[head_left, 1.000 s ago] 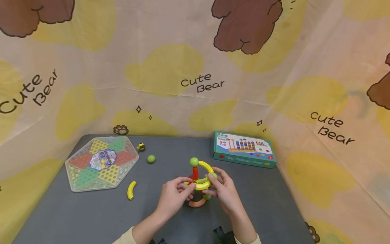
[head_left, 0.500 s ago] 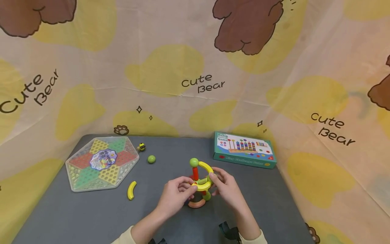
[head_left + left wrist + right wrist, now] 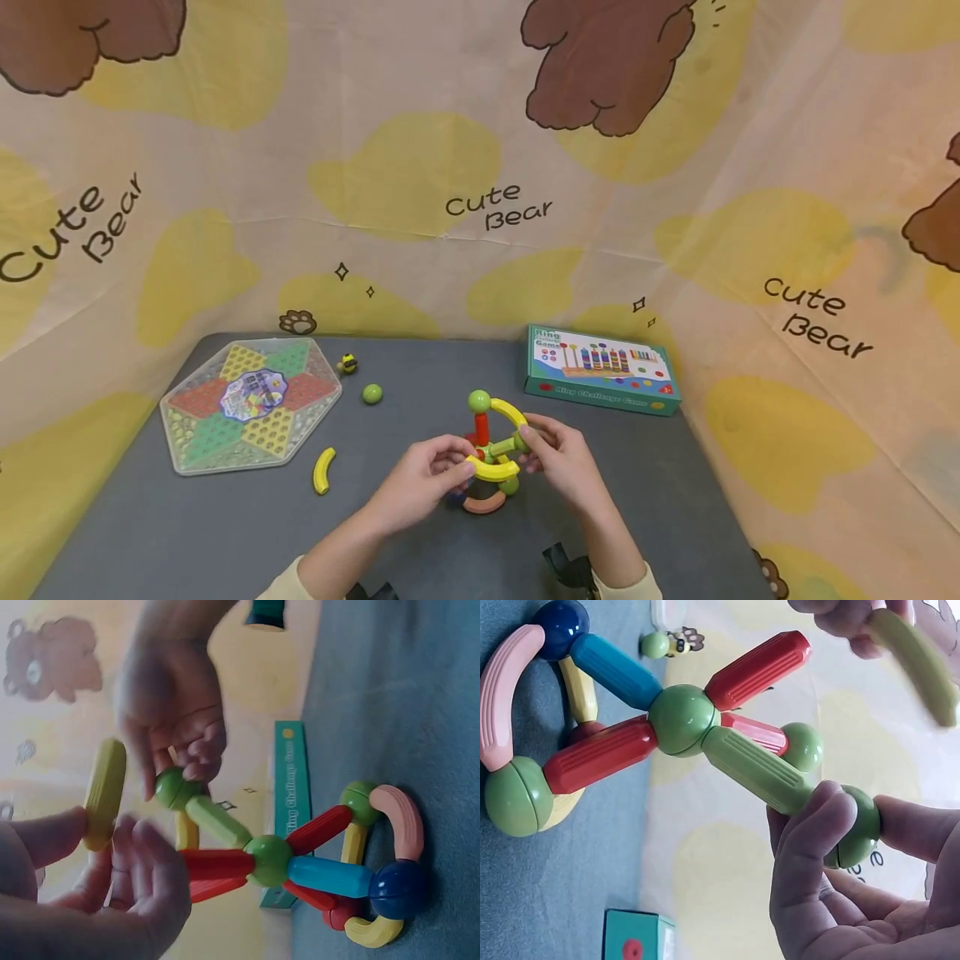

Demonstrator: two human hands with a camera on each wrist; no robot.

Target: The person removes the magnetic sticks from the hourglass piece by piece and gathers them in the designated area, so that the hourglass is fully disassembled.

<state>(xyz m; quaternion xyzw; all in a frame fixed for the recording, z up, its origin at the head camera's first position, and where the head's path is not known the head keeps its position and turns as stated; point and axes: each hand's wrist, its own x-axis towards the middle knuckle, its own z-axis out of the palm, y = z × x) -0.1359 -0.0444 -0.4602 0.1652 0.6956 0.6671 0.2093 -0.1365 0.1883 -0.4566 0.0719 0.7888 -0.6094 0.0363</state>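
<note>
My left hand pinches one end of a yellow curved rod between thumb and fingers, held in front of a standing ball-and-rod model. In the right wrist view this rod's free end is apart from the model. My right hand holds a green ball at the tip of a light green rod. That rod joins a central green ball, from which red and blue rods also branch. Below, a pink curved rod and a dark blue ball form part of the base. A green ball tops a red upright rod.
Left of the model lie a loose yellow curved rod, a green ball and a small bee figure. A hexagonal game board sits at the table's far left, and a green Ring Challenge Game box at the back right.
The yellow curved rod in my left hand has come away from the ball in my right hand, shifting slightly down toward me. My right hand stays on its ball.
</note>
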